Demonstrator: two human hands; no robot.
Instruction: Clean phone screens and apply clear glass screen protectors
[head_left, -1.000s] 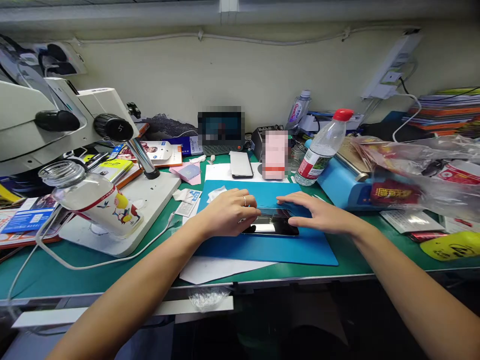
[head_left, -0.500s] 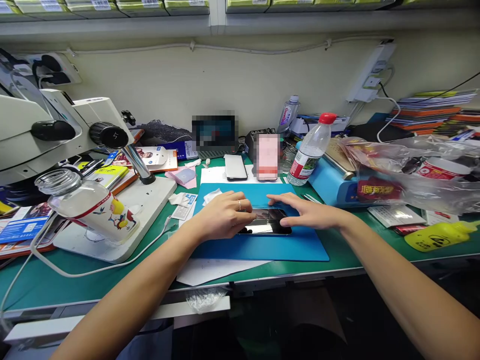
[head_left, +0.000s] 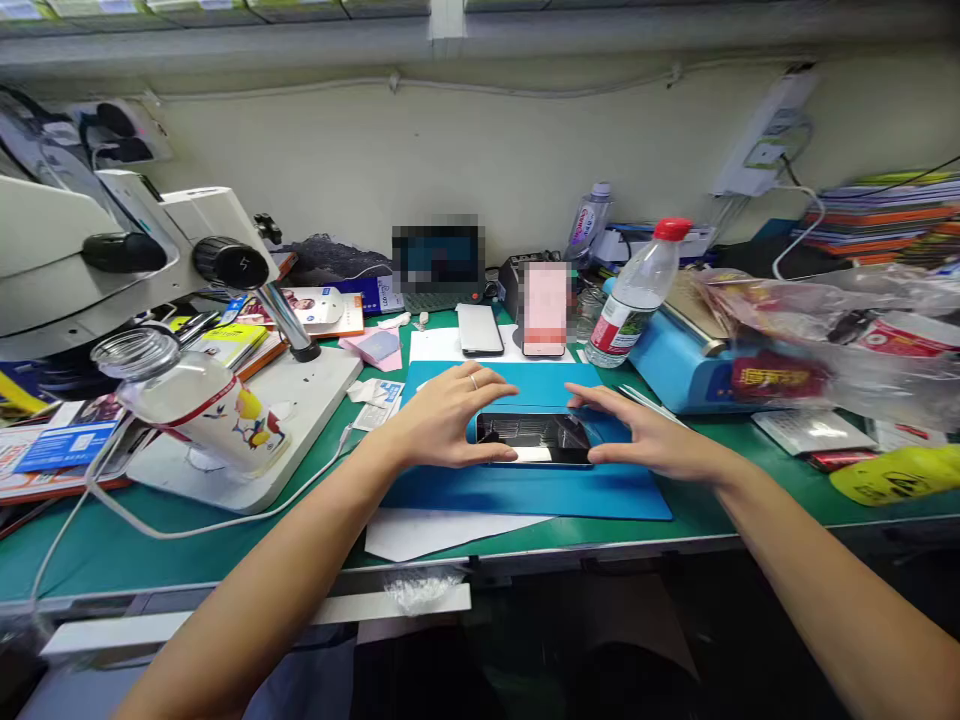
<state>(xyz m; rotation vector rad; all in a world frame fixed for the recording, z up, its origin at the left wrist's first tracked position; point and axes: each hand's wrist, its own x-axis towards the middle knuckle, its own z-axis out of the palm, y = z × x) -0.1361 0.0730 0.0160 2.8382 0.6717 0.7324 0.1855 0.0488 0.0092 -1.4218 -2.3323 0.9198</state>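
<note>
A smartphone (head_left: 536, 438) with a dark, glossy screen lies on the blue mat (head_left: 517, 492), its long side running left to right. At its left end is my left hand (head_left: 454, 415), thumb along the near edge and fingers stretched toward the far side. My right hand (head_left: 634, 430) is at the other end, thumb at the near corner and fingers apart above the far edge. Neither hand is wrapped round the phone. Whether the fingertips touch it, I cannot tell. White paper (head_left: 450, 535) sticks out under the mat's near edge.
On the left stand a microscope (head_left: 232, 262) and a glass jar (head_left: 210, 410). Behind the mat are a white-faced phone (head_left: 480, 330), a phone with a pink screen (head_left: 545, 310) and a red-capped bottle (head_left: 628, 300). A blue scale (head_left: 679, 365) and a yellow bottle (head_left: 896, 475) are to the right.
My left hand has moved off the phone's surface to its left end, and its fingers have opened out. My right hand stays at the right end. The view has shifted slightly.
</note>
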